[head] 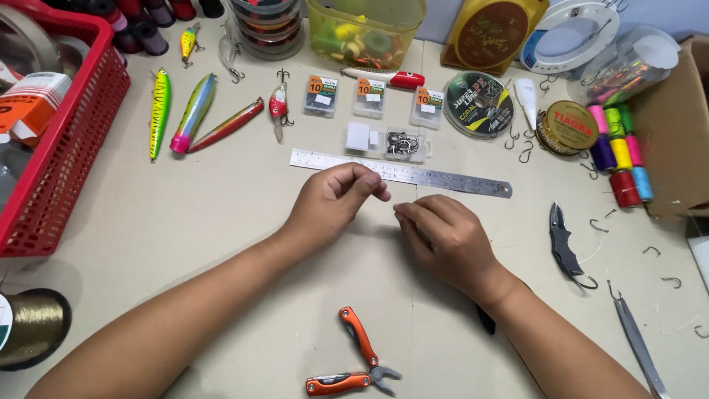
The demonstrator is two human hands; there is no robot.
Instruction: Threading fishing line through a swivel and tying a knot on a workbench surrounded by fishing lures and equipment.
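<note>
Ruler (pixel 413 174) beyond hands; orange pliers (pixel 354 366) near wrists.

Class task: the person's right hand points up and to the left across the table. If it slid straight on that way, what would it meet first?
Most likely the left hand: the right hand has its fingertips aimed at it across a small gap, though heights are unclear.

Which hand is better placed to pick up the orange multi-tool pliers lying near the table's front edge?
Probably the right hand. The orange pliers lie directly below it, slightly toward the left, while the left hand is farther up, beside the steel ruler. Both hands are pinched, fingertips nearly meeting.
</note>
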